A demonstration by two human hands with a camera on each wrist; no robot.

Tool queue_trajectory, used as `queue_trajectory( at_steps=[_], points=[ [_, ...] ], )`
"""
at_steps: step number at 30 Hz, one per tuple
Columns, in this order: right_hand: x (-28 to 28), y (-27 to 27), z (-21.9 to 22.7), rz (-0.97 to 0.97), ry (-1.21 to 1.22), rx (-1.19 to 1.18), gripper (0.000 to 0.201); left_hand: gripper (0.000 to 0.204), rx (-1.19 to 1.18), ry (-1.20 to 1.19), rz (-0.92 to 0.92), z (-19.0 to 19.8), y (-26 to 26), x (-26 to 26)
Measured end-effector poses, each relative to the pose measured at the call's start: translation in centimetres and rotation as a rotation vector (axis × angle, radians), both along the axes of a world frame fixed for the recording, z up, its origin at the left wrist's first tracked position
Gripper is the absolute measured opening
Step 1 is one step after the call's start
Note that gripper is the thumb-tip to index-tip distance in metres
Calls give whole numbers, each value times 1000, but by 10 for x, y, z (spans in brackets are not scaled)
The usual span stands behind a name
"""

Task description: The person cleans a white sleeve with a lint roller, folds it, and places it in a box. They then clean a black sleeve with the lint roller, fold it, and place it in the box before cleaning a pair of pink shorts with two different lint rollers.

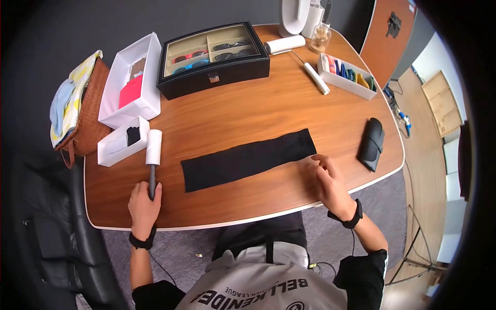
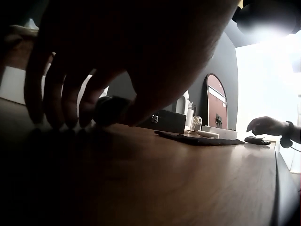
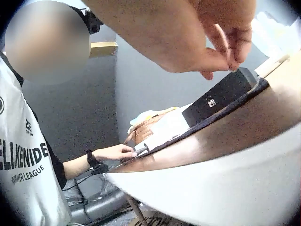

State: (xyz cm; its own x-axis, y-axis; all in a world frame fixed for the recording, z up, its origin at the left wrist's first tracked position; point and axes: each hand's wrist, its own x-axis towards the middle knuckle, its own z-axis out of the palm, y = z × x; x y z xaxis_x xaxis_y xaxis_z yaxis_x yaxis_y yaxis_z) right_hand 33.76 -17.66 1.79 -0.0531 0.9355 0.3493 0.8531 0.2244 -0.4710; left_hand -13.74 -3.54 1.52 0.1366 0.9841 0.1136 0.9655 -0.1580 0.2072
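A flat black cloth strip (image 1: 248, 159) lies across the middle of the wooden table. At its left, my left hand (image 1: 144, 206) grips the dark handle of a lint roller (image 1: 154, 147); the left wrist view shows the thumb and forefinger around the handle (image 2: 110, 110), the other fingertips down at the tabletop. My right hand (image 1: 333, 188) hovers by the cloth's right end, fingers loosely bent. In the right wrist view the right hand (image 3: 221, 42) has thumb and fingertips close together, with no held object visible between them.
Along the left stand white boxes (image 1: 151, 98) and a woven basket (image 1: 87, 113). A black glasses case (image 1: 214, 80) is at the back. Another roller (image 1: 285, 45), a glass jar (image 1: 320, 39) and a white tray (image 1: 347, 83) are back right; a black pouch (image 1: 371, 144) lies right.
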Motion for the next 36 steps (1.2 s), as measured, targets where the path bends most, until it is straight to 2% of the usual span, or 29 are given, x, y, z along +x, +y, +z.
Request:
queue_trajectory(
  at_steps=[5,7,9,10,13,14,18,20,22,23,24,26,27,29,30,32,34,36],
  points=[
    [-22,-20,-5,-29,21,17,48,37,4,-41,-55,-10,8,-4],
    [-34,-28,-12,-92,176,51,42,37,20,-67,-73,-9,4,-2],
    [-48,-30,-16,-126,226,70,39,36,66,-234,-98,-3,-6,7],
    [-56,-29,-19,-145,276,88,37,36,59,-230,-107,2,-12,15],
    [-82,-24,-23,-134,465,53,30,32,-65,-487,-67,18,-40,48],
    [-91,-21,-22,-114,499,55,28,31,-42,-492,-133,8,-46,51],
    [-119,-19,-17,-83,661,7,23,35,-277,-801,-220,11,-78,119],
    [-124,-22,-11,-101,710,-19,24,38,-339,-838,-294,4,-90,146],
    [-125,-26,-6,-52,843,-150,27,38,-356,-927,-359,-6,-103,168],
    [-129,-27,-13,-27,903,-123,34,30,-472,-936,-392,-3,-106,174],
    [-132,-28,-19,-1,963,-99,35,33,-587,-942,-425,1,-110,179],
    [-132,-35,-11,9,1048,-265,35,34,-406,-858,-590,-12,-124,191],
    [-137,-37,-10,-43,1203,-320,32,30,-423,-912,-615,-18,-128,193],
    [-140,-36,-23,-53,1273,-262,31,27,-440,-969,-637,-19,-127,192],
    [-140,-35,-26,-60,1346,-202,29,25,-415,-888,-712,-14,-121,188],
    [-134,-35,-27,-151,1352,-238,25,19,-335,-761,-820,-2,-107,178],
    [-121,-35,-21,-220,1290,-339,24,18,-224,-522,-840,15,-83,162],
    [-113,-37,-20,-328,1077,-314,24,23,-54,-366,-824,27,-49,149]
  ],
)
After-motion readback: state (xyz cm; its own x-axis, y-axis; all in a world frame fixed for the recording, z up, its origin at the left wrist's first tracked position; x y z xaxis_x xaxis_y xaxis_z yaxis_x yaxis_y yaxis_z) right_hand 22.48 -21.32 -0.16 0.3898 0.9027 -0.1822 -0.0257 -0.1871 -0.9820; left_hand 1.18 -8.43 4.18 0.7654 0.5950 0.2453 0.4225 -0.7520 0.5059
